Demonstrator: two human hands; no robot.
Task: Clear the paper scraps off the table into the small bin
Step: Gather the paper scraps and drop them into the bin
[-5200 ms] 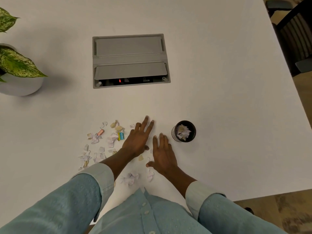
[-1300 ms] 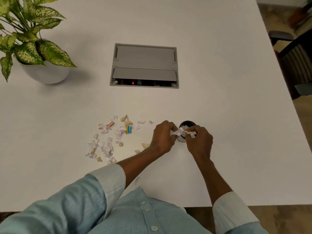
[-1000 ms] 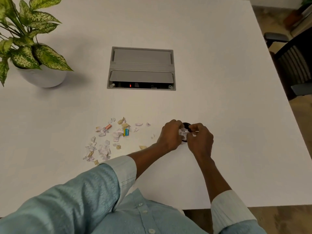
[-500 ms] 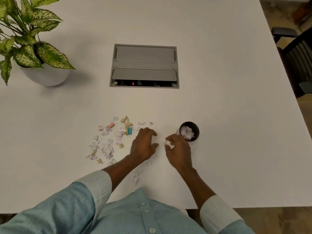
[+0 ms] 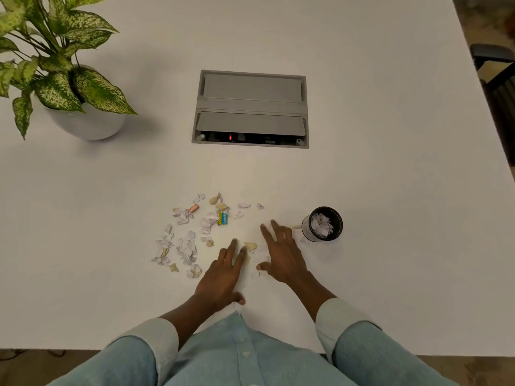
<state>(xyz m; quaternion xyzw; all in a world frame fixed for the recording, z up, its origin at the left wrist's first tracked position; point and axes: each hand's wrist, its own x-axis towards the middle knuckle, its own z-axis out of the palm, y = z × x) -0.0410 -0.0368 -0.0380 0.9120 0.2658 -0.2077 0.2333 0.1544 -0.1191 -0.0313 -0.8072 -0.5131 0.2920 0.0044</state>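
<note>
Several torn paper scraps (image 5: pixel 186 246) lie scattered on the white table (image 5: pixel 390 176), mixed with a blue wrapper (image 5: pixel 223 218) and an orange one (image 5: pixel 193 208). A small black bin (image 5: pixel 323 224) stands upright to the right, with white scraps inside it. My left hand (image 5: pixel 223 277) lies flat with fingers spread, just right of the scatter. My right hand (image 5: pixel 281 257) is spread open a little left of the bin. A tan scrap (image 5: pixel 250 246) and faint white bits lie between the two hands. Neither hand holds anything.
A grey cable box (image 5: pixel 250 108) is set into the table beyond the scraps. A potted plant (image 5: pixel 55 76) in a white pot stands at the far left. A dark chair (image 5: pixel 501 93) sits past the table's right edge.
Both hands held scraps over the bin, let them drop in, then drew back toward me. They now rest spread on the table around the scraps left of the bin.
</note>
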